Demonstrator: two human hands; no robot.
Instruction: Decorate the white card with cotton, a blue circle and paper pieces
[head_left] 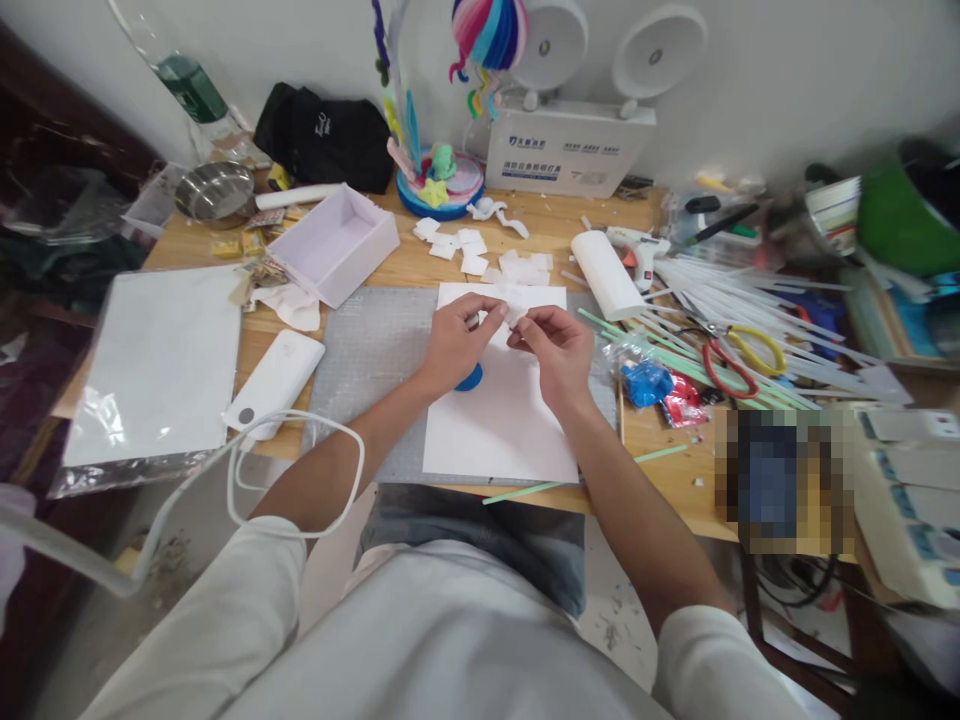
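Note:
My left hand (463,338) and my right hand (556,350) meet over a white sheet of paper (502,430). Both are closed in a pinch on one small, thin white piece (513,308) that looks like tissue or paper. A blue round object (470,378) rests on the sheet just below my left hand, partly covered by it. Under the sheet lies a grey cutting mat (367,340). Several small white squares (457,245) are scattered just beyond my hands, with more white pieces (523,268) beside them.
To the left are a lilac box (360,245), a white power bank (277,385) and its looping cable (358,480). On the right lie a white roll (609,275), scissors (731,360), a glue gun (639,255) and many pale strips (735,290). An emergency light (570,150) stands behind.

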